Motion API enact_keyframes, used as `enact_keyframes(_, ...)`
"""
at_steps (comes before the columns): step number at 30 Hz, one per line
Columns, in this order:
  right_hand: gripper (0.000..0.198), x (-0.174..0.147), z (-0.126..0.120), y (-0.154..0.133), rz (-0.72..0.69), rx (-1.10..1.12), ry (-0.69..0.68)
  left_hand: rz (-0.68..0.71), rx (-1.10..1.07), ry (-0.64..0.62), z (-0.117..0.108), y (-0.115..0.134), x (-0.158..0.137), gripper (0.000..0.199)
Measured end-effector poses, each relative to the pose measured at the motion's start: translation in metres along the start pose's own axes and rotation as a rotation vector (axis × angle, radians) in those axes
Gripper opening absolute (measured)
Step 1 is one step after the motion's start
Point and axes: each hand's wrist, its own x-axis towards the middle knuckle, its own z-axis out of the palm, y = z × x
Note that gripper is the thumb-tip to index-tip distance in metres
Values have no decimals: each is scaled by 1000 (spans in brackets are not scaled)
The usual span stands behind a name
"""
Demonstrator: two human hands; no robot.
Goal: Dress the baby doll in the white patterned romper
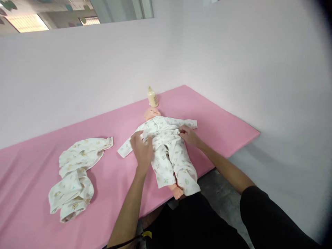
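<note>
A baby doll (151,113) lies on its back, dressed in a white printed long-sleeved top (166,121) and matching white pants (178,152). Its sleeves stretch out to both sides, and one bare foot shows below a pant leg. Over the doll's waist on the left, my left hand (143,149) is slightly blurred, with thumb and fingers apart. On the other side, my right hand (188,135) has its fingers curled in a pinch on the waistband of the pants, by the hem of the top.
Pink padding covers the table (218,124), which meets white walls at the back and right. A cream pump bottle (153,98) stands behind the doll's head. Crumpled white printed baby clothes (77,173) lie to the left. The table's front edge runs just before my legs.
</note>
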Motion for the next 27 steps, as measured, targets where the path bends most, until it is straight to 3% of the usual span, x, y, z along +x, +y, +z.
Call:
enact_keyframes(3, 5, -3, 0, 1, -54, 42, -60, 610, 420, -336, 27, 29, -2, 26)
enact_keyframes(4, 6, -2, -1, 3, -52, 59, -77, 741, 530, -447, 37, 36, -1, 25)
enact_keyframes(6, 13, 3, -4, 9, -10, 90, -74, 850, 624, -563, 54, 42, 0, 23)
enact_keyframes(9, 19, 16, -11, 19, 88, 119, -49, 883, 683, -611, 63, 41, 1, 26)
enact_keyframes(15, 8, 44, -8, 24, 171, 129, -247, 899, 724, -718, 44, 37, 0, 24)
enact_keyframes(22, 23, 70, 11, 25, 312, 202, -90, 950, 818, -582, 49, 38, -5, 22)
enact_keyframes(27, 27, 63, 18, 30, 441, 398, -125, 930, 871, -451, 54, 30, -7, 29)
